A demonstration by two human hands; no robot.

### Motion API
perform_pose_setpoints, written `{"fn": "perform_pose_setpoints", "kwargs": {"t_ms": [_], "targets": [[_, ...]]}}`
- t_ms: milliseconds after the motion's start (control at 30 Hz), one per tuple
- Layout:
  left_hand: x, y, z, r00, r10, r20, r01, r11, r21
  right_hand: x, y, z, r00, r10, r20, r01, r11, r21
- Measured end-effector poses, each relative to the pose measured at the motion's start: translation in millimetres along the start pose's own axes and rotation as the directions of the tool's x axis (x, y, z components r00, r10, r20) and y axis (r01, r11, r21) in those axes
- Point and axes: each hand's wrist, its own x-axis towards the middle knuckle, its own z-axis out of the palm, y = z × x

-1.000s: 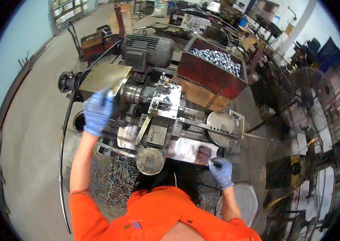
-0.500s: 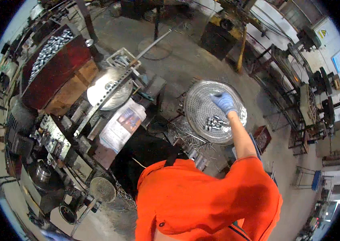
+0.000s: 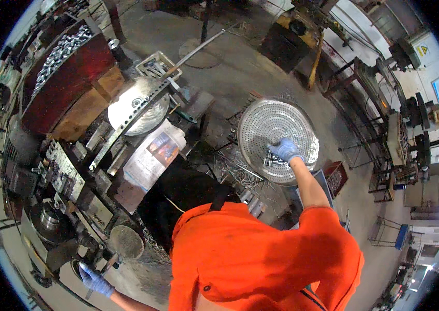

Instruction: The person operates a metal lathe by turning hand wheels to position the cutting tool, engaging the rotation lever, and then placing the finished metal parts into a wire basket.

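Note:
My right hand point(image 3: 286, 150), in a blue-grey glove, is over a round perforated metal tray point(image 3: 266, 124). Its fingers are closed at a small heap of shiny metal parts point(image 3: 273, 161); the part in the fingers is mostly hidden by the glove. At the lower left, my left hand point(image 3: 95, 281), gloved alike, lies on a small dark handwheel point(image 3: 76, 268) with its fingers curled at the rim. The glove covers much of that wheel. A round metal disc point(image 3: 126, 242) sits on the machine beside it.
A perforated bar point(image 3: 131, 120) crosses a shiny round plate point(image 3: 118, 111) on the bench. A printed sack point(image 3: 152, 155) lies nearer. A dark red bin point(image 3: 74, 83) holds many metal parts. Thin metal rods point(image 3: 240, 168) litter the floor by the tray. A reddish box point(image 3: 336, 179) stands right.
My right hand has come down and nearer, from above the tray's middle to the metal parts. My left hand has come into view at the handwheel. The whole view has shifted slightly.

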Motion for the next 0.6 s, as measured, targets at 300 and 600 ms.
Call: {"fn": "perform_pose_setpoints", "kwargs": {"t_ms": [300, 600], "targets": [[7.6, -24.8, 19.4, 0.997, 0.077, -0.007, -0.077, 0.996, -0.038, -6.5, -43.4, 9.7, 0.995, -0.039, 0.091, 0.061, 0.968, -0.245], [8.9, -36.2, 26.8, 0.986, 0.149, -0.072, -0.151, 0.988, -0.035, -1.9, -38.2, 24.9, 0.982, 0.017, 0.189, 0.025, 0.976, -0.216]]}}
